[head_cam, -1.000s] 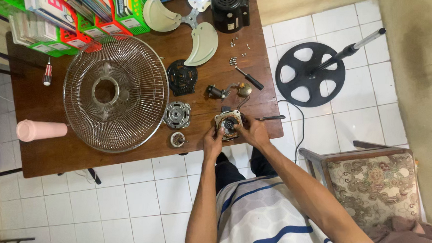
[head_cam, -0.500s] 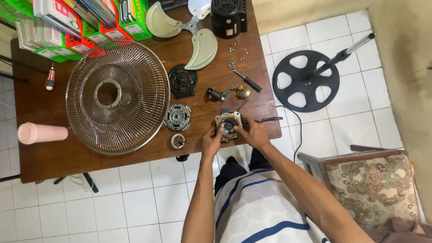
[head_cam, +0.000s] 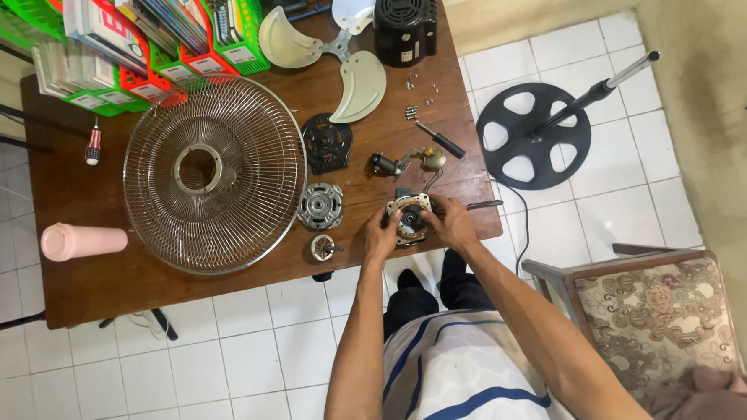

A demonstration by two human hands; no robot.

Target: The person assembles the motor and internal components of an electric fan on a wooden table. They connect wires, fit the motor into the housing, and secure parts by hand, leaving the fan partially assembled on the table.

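At the table's (head_cam: 142,287) near edge, the motor (head_cam: 409,218) sits between both hands. The left hand (head_cam: 380,233) and right hand (head_cam: 451,222) clasp its sides, fingers closed on it. The grille (head_cam: 214,173) lies well apart to the left.

A brown wooden counter (head_cam: 74,282) stands on a white tiled floor (head_cam: 254,358), strewn with dismantled fan parts.

On the counter lie a round wire fan grille (head_cam: 214,173), a pink cylinder (head_cam: 83,240) to its left, a red-handled screwdriver (head_cam: 93,144) near the far left edge, and green and red baskets of books (head_cam: 143,35) along the back. Pale fan blades (head_cam: 326,52) and a black motor housing (head_cam: 405,22) sit at the far end; a black round cover (head_cam: 327,142), a metal rotor disc (head_cam: 320,206), a small bearing piece (head_cam: 323,248), a black-handled screwdriver (head_cam: 439,138) and loose screws (head_cam: 411,112) are scattered nearer. The motor stator (head_cam: 411,218) rests at the near edge. On the floor stand a black fan base with its pole (head_cam: 534,136) and a patterned chair (head_cam: 655,307).
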